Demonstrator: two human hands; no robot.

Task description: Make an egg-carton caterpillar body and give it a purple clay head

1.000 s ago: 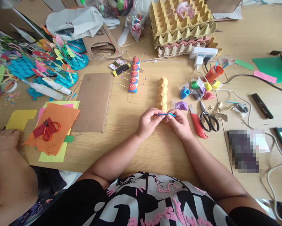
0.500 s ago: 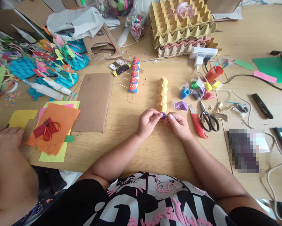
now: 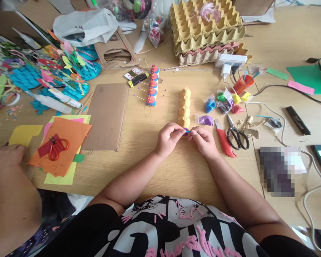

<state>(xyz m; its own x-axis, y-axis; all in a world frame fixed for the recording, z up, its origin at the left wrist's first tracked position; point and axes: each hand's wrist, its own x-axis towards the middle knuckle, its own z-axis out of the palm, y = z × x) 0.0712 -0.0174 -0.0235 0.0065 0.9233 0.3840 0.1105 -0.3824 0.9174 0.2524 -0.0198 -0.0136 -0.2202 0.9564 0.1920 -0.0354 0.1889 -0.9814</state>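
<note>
A yellow egg-carton strip (image 3: 185,107) lies lengthwise before me, with a bit of purple clay (image 3: 186,133) at its near end between my hands. My left hand (image 3: 169,139) is closed in a pinch at the left of that end. Opposite it, my right hand (image 3: 203,141) is also pinched. A thin blue stick (image 3: 187,131) spans the gap between the fingertips of both hands. Bagged purple clay (image 3: 206,120) lies just beyond my right hand. A painted red and blue carton caterpillar (image 3: 152,85) with pins in its sides stands farther left.
Right of my hands are a red cutter (image 3: 225,139), black scissors (image 3: 238,137), clay bags and a red cup (image 3: 243,84). Cardboard (image 3: 105,116) and orange paper (image 3: 61,142) lie left. Egg trays (image 3: 206,32) are stacked behind. Another person's arm (image 3: 13,192) rests at far left.
The blue stick no longer sticks out past my right fingers, and my right fingertips have shifted slightly. The other person's arm at the left has moved slightly left.
</note>
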